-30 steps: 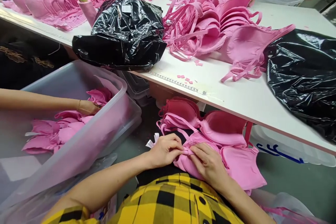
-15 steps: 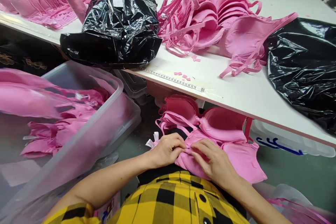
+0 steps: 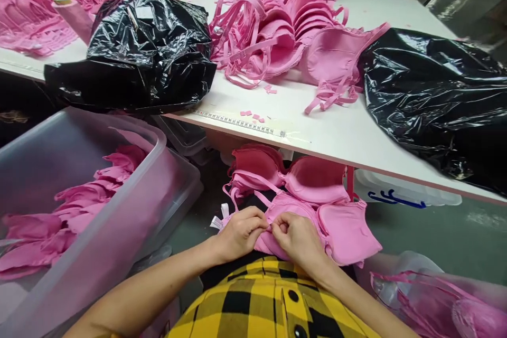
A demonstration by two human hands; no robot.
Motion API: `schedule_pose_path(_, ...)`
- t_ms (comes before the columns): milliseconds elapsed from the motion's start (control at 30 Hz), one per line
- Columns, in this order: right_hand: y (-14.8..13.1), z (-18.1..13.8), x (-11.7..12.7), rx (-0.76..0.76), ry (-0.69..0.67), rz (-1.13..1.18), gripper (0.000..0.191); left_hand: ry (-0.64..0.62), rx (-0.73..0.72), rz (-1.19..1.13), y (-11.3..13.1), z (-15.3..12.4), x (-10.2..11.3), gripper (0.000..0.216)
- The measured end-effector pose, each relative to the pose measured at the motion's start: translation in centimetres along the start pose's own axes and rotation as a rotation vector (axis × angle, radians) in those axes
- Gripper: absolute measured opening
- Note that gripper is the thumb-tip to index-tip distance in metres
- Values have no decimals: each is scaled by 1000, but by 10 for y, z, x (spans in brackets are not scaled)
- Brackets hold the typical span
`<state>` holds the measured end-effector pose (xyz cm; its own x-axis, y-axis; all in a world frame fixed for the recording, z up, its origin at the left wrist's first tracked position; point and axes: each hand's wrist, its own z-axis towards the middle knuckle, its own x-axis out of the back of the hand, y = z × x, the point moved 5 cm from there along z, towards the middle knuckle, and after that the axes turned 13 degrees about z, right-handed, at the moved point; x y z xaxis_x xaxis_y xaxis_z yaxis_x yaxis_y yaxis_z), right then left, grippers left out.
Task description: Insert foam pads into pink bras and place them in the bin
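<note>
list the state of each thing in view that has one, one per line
left hand, pinching pink fabric
right hand, pinching the same fabric
pink garments on the lap, overlapping
bin at left, open, pink pieces inside
left black bag, crumpled
right black bag, wrinkled
pink cups on the table, stacked
measuring strip, flat along table edge

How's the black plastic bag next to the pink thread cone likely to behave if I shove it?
The black plastic bag would likely crumple, since its film is deeply creased. Its glossy surface suggests it may slip easily. Dragged toward the wearer, it might droop off, as its front overhangs the table edge.
</note>
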<state>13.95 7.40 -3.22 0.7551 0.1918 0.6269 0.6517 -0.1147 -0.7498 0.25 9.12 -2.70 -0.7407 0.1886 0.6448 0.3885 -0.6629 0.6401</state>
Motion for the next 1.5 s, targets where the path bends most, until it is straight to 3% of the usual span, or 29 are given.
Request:
schedule_pose_path(133,-20,-5,9,172,59,128,21,5,39,-87,10,13,18,10)
schedule_pose_path(267,-40,-5,18,316,55,240,22,31,215,-201,11,22,31,5)
schedule_pose_path(400,-40,3,27,303,-132,241,23,1,349,-296,4,16,21,8)
schedule_pose_path(533,-29,15,63,356,-22,71,13,-51,381,-379,-4,11,13,9)
schedule_pose_path(600,-22,21,69,358,-44,33,23,-86,352,-370,-6,14,15,9)
schedule_pose_path(667,-17,26,61,342,-160,83,15,-140,289,-324,-6,22,18,9)
schedule_pose_path(767,-23,33,44,335,-194,153,29,-198,76,-202,7,34,21,11)
schedule_pose_path(867,-34,37,36,350,-134,188,26,-132,-203,-89,26,37,19,16)
schedule_pose_path(933,-34,39,39,344,-113,200,28,-34,-267,-42,30,32,15,15)
schedule_pose_path(1033,-23,37,49,326,-98,215,28,63,-143,-18,16,24,6,11)
schedule_pose_path(1133,-11,20,61,413,58,181,22,30,-1,-85,-1,19,-8,9)
schedule_pose_path(1233,-3,-6,56,478,181,69,21,-31,73,-151,-9,18,-18,8)
schedule_pose_path(1300,4,-18,41,409,132,2,22,-85,152,-171,-14,18,-23,6)
schedule_pose_path(1367,9,-22,27,314,101,-71,23,-135,225,-207,-17,18,-26,16)
schedule_pose_path(1500,9,-16,11,163,137,-98,26,-151,218,-236,-17,18,-27,25)
